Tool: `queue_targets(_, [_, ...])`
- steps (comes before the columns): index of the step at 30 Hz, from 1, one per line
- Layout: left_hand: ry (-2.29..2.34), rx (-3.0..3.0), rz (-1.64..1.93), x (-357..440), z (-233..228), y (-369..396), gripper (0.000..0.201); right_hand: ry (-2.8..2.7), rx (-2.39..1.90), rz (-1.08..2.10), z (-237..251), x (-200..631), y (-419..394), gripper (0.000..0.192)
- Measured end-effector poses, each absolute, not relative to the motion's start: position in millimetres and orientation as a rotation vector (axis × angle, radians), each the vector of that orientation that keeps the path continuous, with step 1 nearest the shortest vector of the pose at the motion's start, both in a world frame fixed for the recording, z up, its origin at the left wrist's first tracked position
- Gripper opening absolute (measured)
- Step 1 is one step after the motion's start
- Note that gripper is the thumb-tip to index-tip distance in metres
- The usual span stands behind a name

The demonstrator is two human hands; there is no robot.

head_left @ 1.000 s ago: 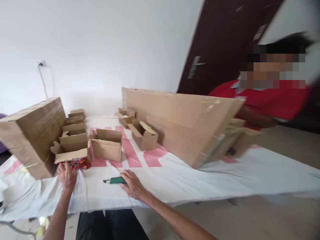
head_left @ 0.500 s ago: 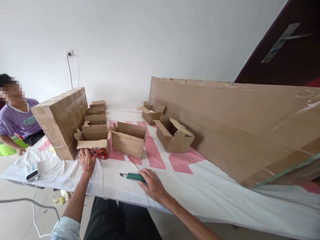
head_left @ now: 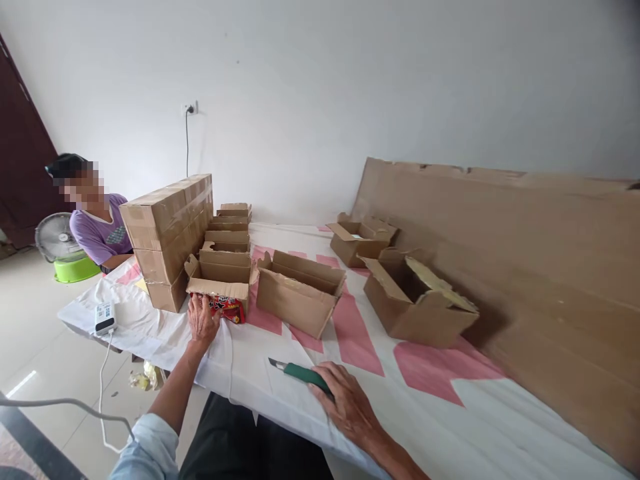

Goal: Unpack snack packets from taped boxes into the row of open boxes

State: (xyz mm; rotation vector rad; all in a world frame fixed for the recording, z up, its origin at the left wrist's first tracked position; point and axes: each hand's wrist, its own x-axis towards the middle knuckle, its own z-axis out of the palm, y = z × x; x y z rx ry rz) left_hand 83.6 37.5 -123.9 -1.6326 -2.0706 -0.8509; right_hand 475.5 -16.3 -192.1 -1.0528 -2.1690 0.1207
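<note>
A red printed packet (head_left: 230,311) lies against the front of an open cardboard box (head_left: 223,289) at the near end of a row. My left hand (head_left: 203,320) has its fingers and thumb on the packet's left part, which they partly cover. Lower on the table, my right hand (head_left: 347,400) is closed over a utility knife (head_left: 303,373) with a green handle. The knife's blade sticks out and points left. Between and beyond my hands stands another open box (head_left: 297,300), apart from both.
Taped boxes (head_left: 167,233) are stacked at left, with a seated person (head_left: 103,230) behind. Two open boxes, a nearer one (head_left: 415,317) and a farther one (head_left: 350,248), stand by a large cardboard sheet (head_left: 510,267). A white device (head_left: 105,318) with a cable sits at the table's left edge.
The view has swung left, so things appear farther right and a fan shows behind the person. My left hand stays at the packet and my right hand stays on the knife.
</note>
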Motion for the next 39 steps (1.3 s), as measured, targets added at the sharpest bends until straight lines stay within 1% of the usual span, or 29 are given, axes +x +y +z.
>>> queue_targets(4, [-2.005,-1.712,-0.915,74,-135,33,0.060,-2.137,-1.053,0.156,-200,478,-13,0.028])
queue_targets(13, [-2.003,-1.685,-0.921,80,-141,33,0.061,-2.146,-1.078,0.238,-201,483,-12,0.026])
queue_targets(20, [-2.002,-1.659,-0.940,82,-146,34,0.061,-2.106,-1.083,0.309,-203,488,-2,0.028])
queue_targets(22, [-1.994,-1.665,-0.951,82,-148,34,0.061,-2.056,-1.100,0.365,-197,484,1,0.030])
queue_targets(24, [-1.989,-1.662,-0.970,81,-151,34,0.061,-1.993,-1.122,0.477,-180,471,5,0.033])
queue_targets(26, [-1.971,-1.650,-0.994,80,-154,36,0.060,-1.888,-1.133,0.642,-151,445,12,0.037])
queue_targets(28, [-1.925,-1.636,-1.014,78,-156,37,0.060,-1.701,-1.093,0.822,-109,406,23,0.041])
queue_targets(30, [-1.859,-1.621,-1.023,75,-160,41,0.060,-1.555,-0.962,0.990,-57,362,39,0.050])
queue_targets(31, [-1.823,-1.610,-1.026,72,-162,43,0.059,-1.548,-0.869,0.998,-29,342,47,0.049])
queue_targets(33, [-1.778,-1.581,-1.039,67,-165,48,0.058,-1.657,-0.717,0.848,23,310,61,0.038])
queue_targets(35, [-1.773,-1.568,-1.052,63,-167,51,0.059,-1.706,-0.667,0.714,59,294,70,0.033])
queue_targets(37, [-1.790,-1.585,-1.061,64,-167,50,0.059,-1.639,-0.672,0.675,70,292,73,0.033])
queue_targets(39, [-1.817,-1.611,-1.069,66,-167,48,0.059,-1.633,-0.702,0.676,55,301,72,0.032])
